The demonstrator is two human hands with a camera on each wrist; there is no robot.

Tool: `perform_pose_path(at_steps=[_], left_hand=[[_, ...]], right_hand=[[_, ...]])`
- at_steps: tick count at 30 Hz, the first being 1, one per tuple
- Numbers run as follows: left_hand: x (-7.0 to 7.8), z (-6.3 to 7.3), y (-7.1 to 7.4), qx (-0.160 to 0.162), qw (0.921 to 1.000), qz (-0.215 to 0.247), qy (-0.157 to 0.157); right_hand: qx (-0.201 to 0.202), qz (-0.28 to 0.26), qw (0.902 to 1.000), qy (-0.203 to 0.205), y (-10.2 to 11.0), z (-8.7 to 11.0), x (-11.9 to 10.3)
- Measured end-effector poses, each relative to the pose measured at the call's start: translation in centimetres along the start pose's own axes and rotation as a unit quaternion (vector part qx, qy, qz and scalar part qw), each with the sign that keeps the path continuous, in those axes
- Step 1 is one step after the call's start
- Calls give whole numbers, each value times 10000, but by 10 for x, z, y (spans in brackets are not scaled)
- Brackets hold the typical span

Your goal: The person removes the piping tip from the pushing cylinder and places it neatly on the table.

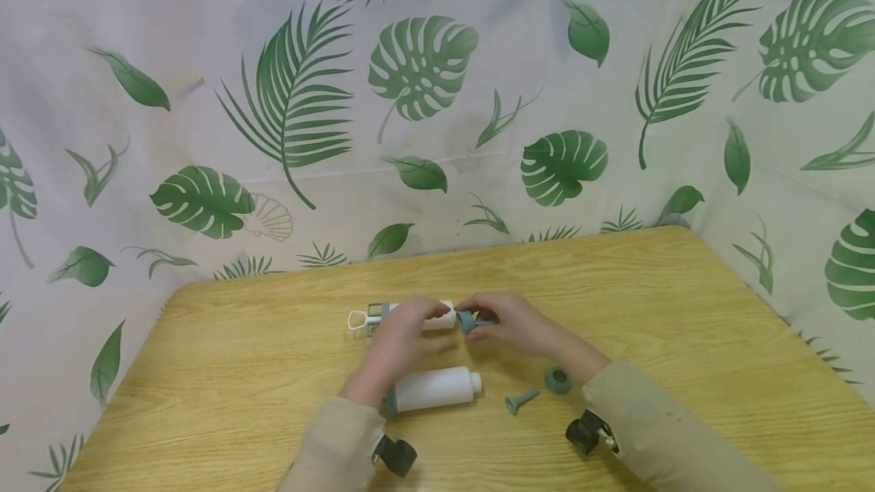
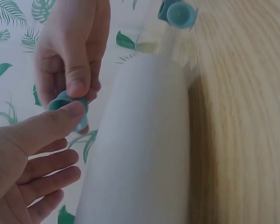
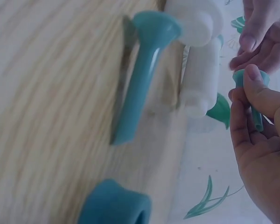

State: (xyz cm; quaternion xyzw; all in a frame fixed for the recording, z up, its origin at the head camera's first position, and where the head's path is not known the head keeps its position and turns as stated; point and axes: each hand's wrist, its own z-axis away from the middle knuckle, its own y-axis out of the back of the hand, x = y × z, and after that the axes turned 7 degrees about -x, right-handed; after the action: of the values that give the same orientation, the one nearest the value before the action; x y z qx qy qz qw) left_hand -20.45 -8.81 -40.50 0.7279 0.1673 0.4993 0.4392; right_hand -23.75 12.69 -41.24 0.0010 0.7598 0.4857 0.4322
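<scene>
A teal funnel-shaped nozzle is pinched between the thumb and fingers of my right hand. In the right wrist view its flared end faces my left hand and its narrow tube points back to the palm. My left hand hovers over the far white cylinder, fingers loosely extended. Its thumb overlaps the nozzle's rim in the left wrist view; I cannot tell whether they touch. That far cylinder has a teal frame and a white loop handle at its left end.
Nearer on the wooden table lies a second white cylinder, its teal end partly behind my left wrist. To its right are another teal nozzle and a teal ring cap. A leaf-print sheet hangs behind the table.
</scene>
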Motion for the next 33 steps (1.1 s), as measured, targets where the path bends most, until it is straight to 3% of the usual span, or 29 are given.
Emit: perform_pose_path(at_steps=[7, 17, 23, 28, 33], left_hand=[[4, 0, -8, 40, 9988, 438, 230], [-5, 2, -8, 348, 9937, 1057, -143], [-6, 4, -5, 417, 9917, 1210, -139], [-7, 5, -5, 380, 9920, 1201, -33], [-6, 4, -6, 338, 9916, 1249, 48]], right_hand=[[-75, -212, 9997, -1, 0, -1, -9], [43, -410, 9991, -104, 5, 2, -9], [145, -382, 9991, 79, 9, 6, -2], [303, -131, 9994, -47, 11, 7, -4], [330, -328, 9989, -82, 9, 5, -5]])
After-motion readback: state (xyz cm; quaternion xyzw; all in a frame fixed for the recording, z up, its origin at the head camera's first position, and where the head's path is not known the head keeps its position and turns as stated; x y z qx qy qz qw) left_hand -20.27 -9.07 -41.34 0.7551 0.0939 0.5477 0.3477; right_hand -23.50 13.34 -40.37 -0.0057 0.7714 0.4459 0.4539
